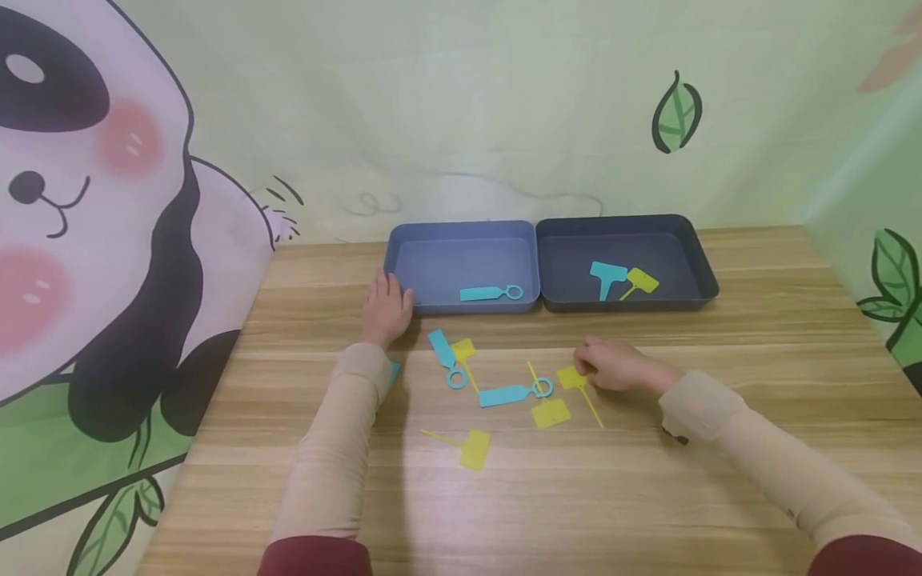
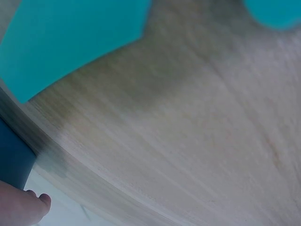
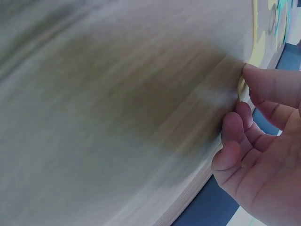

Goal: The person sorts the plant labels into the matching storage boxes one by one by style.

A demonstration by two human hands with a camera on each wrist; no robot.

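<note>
My right hand (image 1: 612, 364) pinches the edge of a yellow T-shaped plant label (image 1: 569, 376) lying on the table; the thumb and curled fingers (image 3: 230, 127) meet at it in the right wrist view. My left hand (image 1: 386, 310) rests on the left side of the blue tray (image 1: 432, 256), fingers extended. One teal ring-ended label (image 1: 481, 294) lies inside that tray. A teal T-shaped label (image 1: 608, 276) and a yellow one (image 1: 643, 280) lie in the dark tray (image 1: 677, 248). Between the hands are two teal ring-ended labels (image 1: 502, 395) and several yellow T-shaped labels (image 1: 475, 450).
Both trays stand side by side at the back of the wooden table (image 1: 778, 320), close to a printed cloth backdrop (image 1: 446, 104). A teal piece (image 1: 390, 380) is partly hidden under my left forearm and looks large in the left wrist view.
</note>
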